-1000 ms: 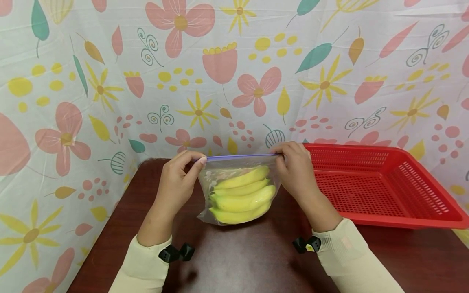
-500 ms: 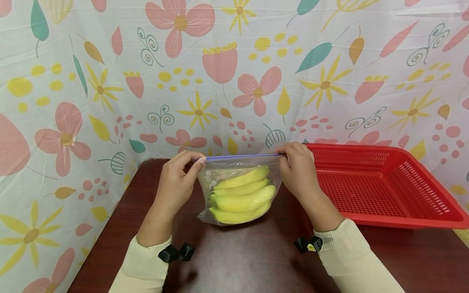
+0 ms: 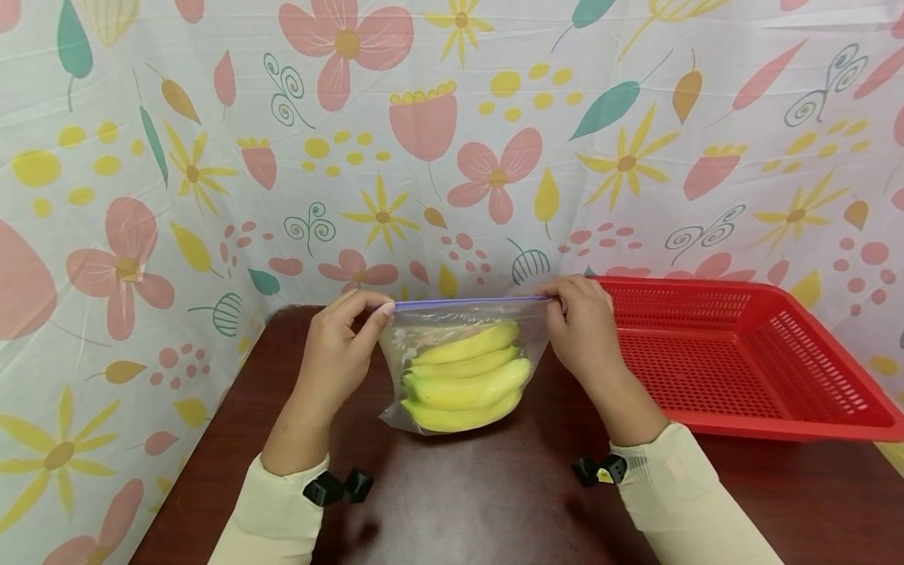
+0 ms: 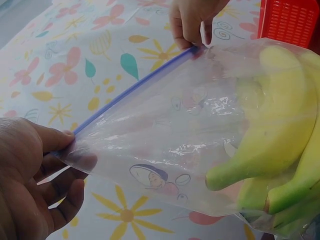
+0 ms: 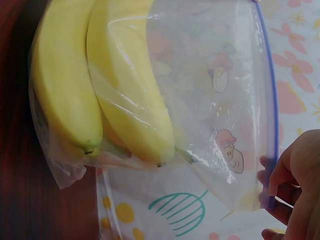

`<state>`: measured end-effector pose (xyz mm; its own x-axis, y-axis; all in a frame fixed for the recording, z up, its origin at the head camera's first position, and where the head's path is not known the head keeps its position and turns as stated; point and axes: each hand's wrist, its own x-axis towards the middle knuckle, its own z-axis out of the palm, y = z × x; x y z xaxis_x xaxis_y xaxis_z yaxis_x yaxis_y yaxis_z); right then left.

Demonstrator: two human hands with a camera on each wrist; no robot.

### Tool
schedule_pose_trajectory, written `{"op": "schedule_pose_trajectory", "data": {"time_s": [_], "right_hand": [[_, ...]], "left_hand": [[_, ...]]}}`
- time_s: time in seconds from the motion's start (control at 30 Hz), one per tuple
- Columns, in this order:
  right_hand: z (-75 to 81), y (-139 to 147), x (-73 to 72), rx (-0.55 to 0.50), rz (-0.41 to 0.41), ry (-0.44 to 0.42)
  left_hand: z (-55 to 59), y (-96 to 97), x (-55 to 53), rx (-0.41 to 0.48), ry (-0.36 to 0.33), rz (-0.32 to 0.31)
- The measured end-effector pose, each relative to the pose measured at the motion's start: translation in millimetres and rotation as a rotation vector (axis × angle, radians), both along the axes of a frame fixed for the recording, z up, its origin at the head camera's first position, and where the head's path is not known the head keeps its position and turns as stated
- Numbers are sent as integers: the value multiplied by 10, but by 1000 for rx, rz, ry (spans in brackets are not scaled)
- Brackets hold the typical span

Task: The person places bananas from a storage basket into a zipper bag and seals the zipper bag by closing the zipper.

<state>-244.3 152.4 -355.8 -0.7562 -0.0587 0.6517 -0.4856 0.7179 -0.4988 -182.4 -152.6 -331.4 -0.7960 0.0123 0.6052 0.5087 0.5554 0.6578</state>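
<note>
A clear zip bag [image 3: 462,315] with a purple zip strip along its top holds several yellow bananas [image 3: 466,384]. My left hand [image 3: 342,337] pinches the strip's left end between thumb and fingers. At the opposite corner my right hand [image 3: 582,326] pinches the strip, which is pulled straight between the two hands. In the left wrist view, small printed figures show on the plastic, and the green ends of the bananas [image 4: 265,145] point toward the left hand. The right wrist view has the right thumb and fingers on the purple strip [image 5: 272,125].
A red perforated basket [image 3: 706,428] stands on the right side of the dark wooden table [image 3: 459,510]. Behind the table hangs a white cloth [image 3: 438,220] printed with flowers and leaves. A black wrist camera [image 3: 339,488] sits on the left sleeve.
My right hand has slid a little to the right along the purple strip toward its end. The left hand and the bananas have stayed nearly in place.
</note>
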Motion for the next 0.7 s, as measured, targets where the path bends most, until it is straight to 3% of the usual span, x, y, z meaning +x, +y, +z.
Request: {"op": "schedule_pose_trajectory", "data": {"time_s": [0.5,0.7], "right_hand": [[-26,-22,-14,-12,-10,-25],[-17,-59,71,-65,21,30]], "left_hand": [[-23,22,34,31,-41,-6],[-19,69,40,45,-38,-35]]}}
